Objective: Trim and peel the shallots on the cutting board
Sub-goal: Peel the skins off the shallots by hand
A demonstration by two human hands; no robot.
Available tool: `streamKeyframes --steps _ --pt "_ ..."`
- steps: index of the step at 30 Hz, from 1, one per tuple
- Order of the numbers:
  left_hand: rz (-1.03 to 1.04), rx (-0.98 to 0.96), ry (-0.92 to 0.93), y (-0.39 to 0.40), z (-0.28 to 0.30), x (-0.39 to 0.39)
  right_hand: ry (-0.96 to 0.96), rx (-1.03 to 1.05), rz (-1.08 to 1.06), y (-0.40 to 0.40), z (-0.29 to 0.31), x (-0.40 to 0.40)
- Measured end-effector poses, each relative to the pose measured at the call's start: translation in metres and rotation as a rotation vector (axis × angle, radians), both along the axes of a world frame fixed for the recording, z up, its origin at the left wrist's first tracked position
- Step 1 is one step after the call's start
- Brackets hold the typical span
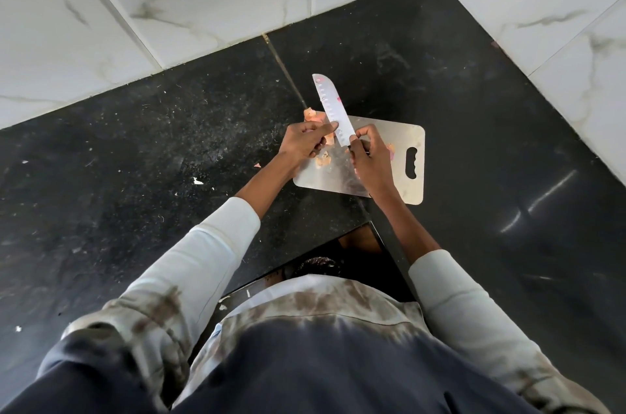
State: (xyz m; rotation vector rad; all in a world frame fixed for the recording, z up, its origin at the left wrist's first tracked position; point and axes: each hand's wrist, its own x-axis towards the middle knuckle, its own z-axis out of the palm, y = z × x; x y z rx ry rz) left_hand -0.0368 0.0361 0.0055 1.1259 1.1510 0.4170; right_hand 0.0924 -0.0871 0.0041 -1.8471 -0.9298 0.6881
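Note:
A steel cutting board (386, 183) lies on the black counter. My right hand (371, 161) grips the handle of a wide knife (333, 108), whose blade points up and away from me. My left hand (305, 141) is closed around a shallot (327, 139) held just left of the blade, with the thumb touching the blade's side. The shallot is mostly hidden by the fingers. Loose pinkish-orange peels (321, 159) lie on the board under my hands, and more peel (310, 114) sits past the board's far left corner. A pink piece (392, 151) shows beside my right hand.
The black stone counter (152, 159) meets white marble-look wall tiles (169, 7) behind and at the right (559, 24), forming a corner. Small scraps (197, 181) dot the counter at the left. The counter's inner edge (376, 227) runs near my body.

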Motion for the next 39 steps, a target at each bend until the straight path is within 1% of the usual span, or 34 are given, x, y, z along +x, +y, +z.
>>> streamKeyframes --steps 3,5,9,13,16,19,23,25,28,32,35,39 --pt "0.025 -0.001 -0.018 0.0 -0.003 0.002 0.023 -0.005 0.003 -0.001 0.001 0.002" --pt "0.053 0.024 0.012 0.0 -0.003 0.002 0.036 -0.007 0.01 -0.003 0.003 0.005" --pt "0.101 0.165 0.167 0.009 -0.01 -0.002 0.021 -0.026 -0.011 -0.006 0.003 0.014" --pt "0.03 0.33 0.354 0.011 -0.007 0.001 -0.123 -0.072 -0.128 -0.014 0.009 0.023" --pt "0.024 0.451 0.469 0.006 -0.004 0.005 -0.16 -0.082 -0.183 -0.021 0.01 0.032" --pt "0.014 0.498 0.532 0.005 -0.007 0.007 -0.209 -0.094 -0.211 -0.029 0.012 0.041" --pt "0.024 0.531 0.567 0.003 -0.007 0.009 -0.217 -0.092 -0.211 -0.04 0.016 0.043" --pt "0.04 0.53 0.583 0.002 -0.007 0.01 -0.229 -0.097 -0.212 -0.043 0.015 0.044" --pt "0.004 0.556 0.582 0.001 -0.005 0.009 -0.281 -0.1 -0.232 -0.046 0.011 0.045" --pt "0.038 0.525 0.589 0.0 -0.002 0.009 -0.262 -0.124 -0.282 -0.052 0.006 0.048" --pt "0.059 0.483 0.545 0.0 0.0 0.009 -0.173 -0.11 -0.321 -0.055 0.003 0.053" --pt "-0.042 0.396 0.337 -0.002 0.003 0.012 0.047 -0.054 -0.251 -0.053 0.002 0.055"
